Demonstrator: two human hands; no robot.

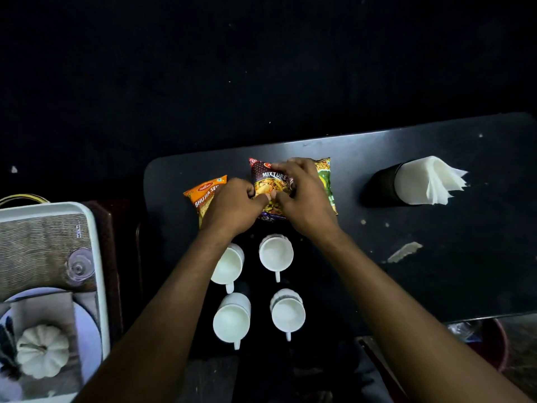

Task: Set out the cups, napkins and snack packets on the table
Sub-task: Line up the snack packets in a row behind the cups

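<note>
While both hands (270, 199) grip "MIXTURE" packet (271, 181), "BHUJIA SEV" packet (203, 193) beside

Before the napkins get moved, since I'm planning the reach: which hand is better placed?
Probably the right hand: the napkin holder stands on its side; the left hand would cross over.
</note>
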